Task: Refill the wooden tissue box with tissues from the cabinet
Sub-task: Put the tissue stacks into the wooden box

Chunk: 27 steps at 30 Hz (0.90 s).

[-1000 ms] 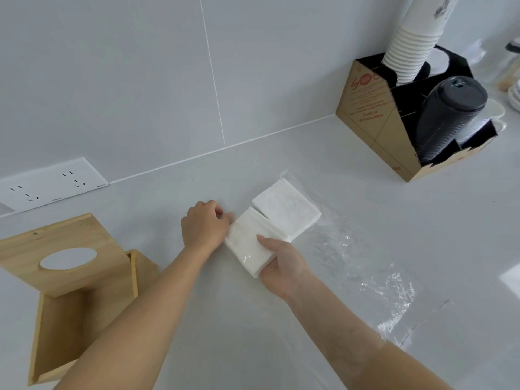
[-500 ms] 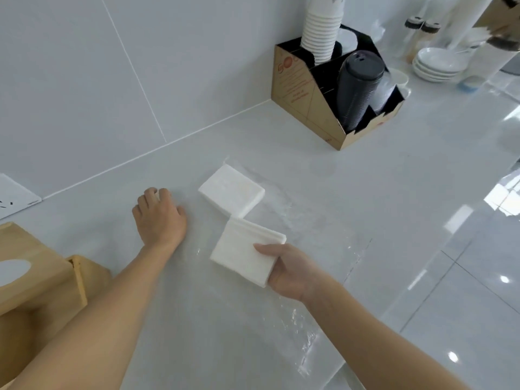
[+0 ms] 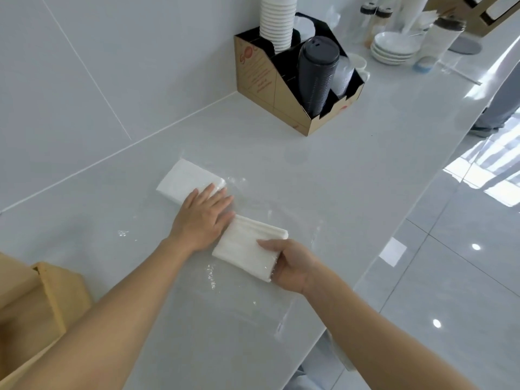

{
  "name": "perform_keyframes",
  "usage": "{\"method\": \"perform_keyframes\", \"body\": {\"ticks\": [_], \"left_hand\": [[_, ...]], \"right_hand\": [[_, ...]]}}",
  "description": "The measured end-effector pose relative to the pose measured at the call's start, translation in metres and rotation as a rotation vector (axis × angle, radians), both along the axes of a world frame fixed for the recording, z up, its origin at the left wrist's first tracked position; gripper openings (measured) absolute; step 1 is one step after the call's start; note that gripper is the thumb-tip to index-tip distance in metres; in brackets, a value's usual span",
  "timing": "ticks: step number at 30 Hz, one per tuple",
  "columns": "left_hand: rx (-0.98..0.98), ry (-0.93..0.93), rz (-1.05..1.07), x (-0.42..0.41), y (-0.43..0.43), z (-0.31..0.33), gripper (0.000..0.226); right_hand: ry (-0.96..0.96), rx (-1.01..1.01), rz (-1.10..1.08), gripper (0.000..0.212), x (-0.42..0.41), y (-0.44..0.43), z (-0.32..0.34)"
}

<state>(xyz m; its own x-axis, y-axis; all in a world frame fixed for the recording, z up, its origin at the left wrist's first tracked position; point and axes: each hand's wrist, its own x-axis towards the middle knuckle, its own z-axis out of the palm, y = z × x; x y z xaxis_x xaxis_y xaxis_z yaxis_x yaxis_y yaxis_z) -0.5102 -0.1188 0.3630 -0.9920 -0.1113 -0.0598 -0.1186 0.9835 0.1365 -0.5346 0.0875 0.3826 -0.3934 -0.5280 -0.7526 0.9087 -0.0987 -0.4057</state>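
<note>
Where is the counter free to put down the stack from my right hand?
Bare counter lies between the cup holder and the front edge, and between the wall and the wooden tissue box, left of the far tissue stack. Crowded: around the left hand and the right hand with its near tissue stack, and by the plates.

One wide head view
The camera is looking forward and down from the person's head, sitting close above the worktop (image 3: 351, 178), left hand (image 3: 201, 218) and right hand (image 3: 292, 266), taking in wall (image 3: 112, 66) left, floor (image 3: 464, 277) right.
</note>
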Motion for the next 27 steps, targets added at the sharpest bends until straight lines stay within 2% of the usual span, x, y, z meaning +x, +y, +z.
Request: {"method": "perform_keyframes", "body": {"ticks": [5, 21, 24, 27], "left_hand": [[-0.094, -0.043, 0.168, 0.008, -0.024, -0.002, 0.049], [-0.053, -0.061, 0.229, 0.002, -0.030, 0.002, 0.049], [-0.032, -0.062, 0.241, 0.000, -0.029, 0.003, 0.049], [0.021, -0.026, 0.243, -0.006, -0.026, 0.006, 0.047]], "right_hand": [[-0.010, -0.042, -0.036, 0.020, -0.003, 0.006, -0.002], [0.115, 0.107, -0.244, 0.042, -0.043, 0.047, 0.034], [0.158, 0.067, -0.428, 0.039, -0.051, 0.056, 0.043], [0.198, -0.093, -0.566, 0.038, -0.050, 0.055, 0.054]]}}
